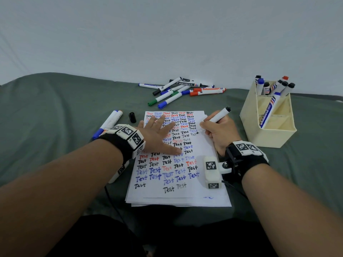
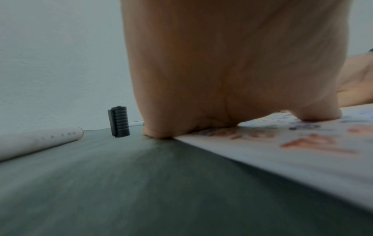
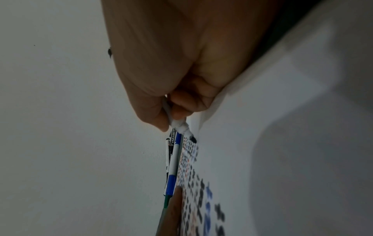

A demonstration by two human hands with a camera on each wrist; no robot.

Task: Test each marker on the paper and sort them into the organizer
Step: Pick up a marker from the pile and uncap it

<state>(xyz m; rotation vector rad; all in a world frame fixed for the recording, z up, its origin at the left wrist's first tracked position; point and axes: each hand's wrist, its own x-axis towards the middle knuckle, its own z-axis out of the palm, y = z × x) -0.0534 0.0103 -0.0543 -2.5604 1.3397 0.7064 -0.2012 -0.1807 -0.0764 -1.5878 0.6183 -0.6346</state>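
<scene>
Right hand pinches an uncapped black marker low on its barrel, tip on the paper near its right edge; left hand lies flat, pinning the sheet. Light, stiff, smooth marker: grip low. Rows read "Test". Organizer, far right, holds a "Whiteboard" marker.

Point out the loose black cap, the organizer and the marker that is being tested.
loose black cap (image 1: 132, 117): head view, on its ribbed side.
organizer (image 1: 248, 115): head view, on its cream left outer wall.
marker (image 1: 220, 115): head view, on the white barrel above the right hand (image 1: 220, 134).
</scene>
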